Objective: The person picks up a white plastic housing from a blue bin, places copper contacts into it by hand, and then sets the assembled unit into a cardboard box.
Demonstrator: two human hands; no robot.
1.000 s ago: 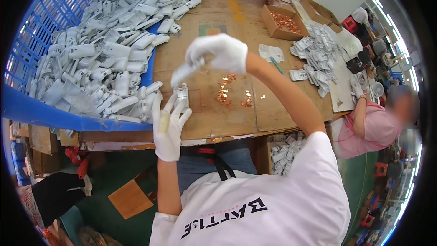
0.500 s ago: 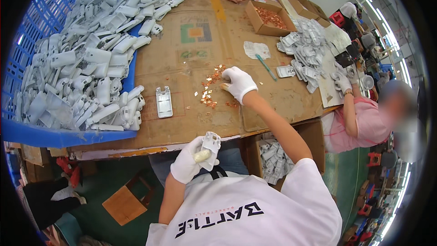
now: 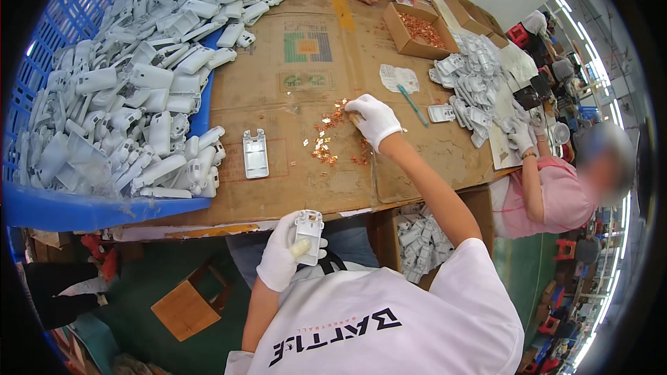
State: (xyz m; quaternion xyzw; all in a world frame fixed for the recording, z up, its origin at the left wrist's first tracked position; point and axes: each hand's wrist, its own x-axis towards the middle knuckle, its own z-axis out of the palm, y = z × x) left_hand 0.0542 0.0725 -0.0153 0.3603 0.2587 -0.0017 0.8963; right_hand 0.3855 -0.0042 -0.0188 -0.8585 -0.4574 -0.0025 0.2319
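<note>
In a white glove, my left hand (image 3: 279,258) grips a white plastic casing (image 3: 310,236) just off the table's near edge, its hollow side facing up. My right hand (image 3: 376,120), also gloved, is at the right side of a scattered pile of small copper-coloured metal pieces (image 3: 324,150). Its fingers are drawn together in a pinch; whatever may be between the tips is hidden. Left of the pile a single casing (image 3: 256,155) lies flat on the cardboard.
A blue crate (image 3: 104,212) heaped with white casings (image 3: 149,90) takes up the left. Cardboard (image 3: 313,187) covers the table. Beyond my right hand are a paper scrap (image 3: 398,79), a teal pen (image 3: 413,104), more casings (image 3: 472,76) and a box of copper pieces (image 3: 420,30). Co-workers (image 3: 556,191) sit nearby.
My left hand has turned the casing more upright and shifted it slightly left and down. My right hand stays by the copper pieces, fingers still together. The whole view has shifted slightly.
</note>
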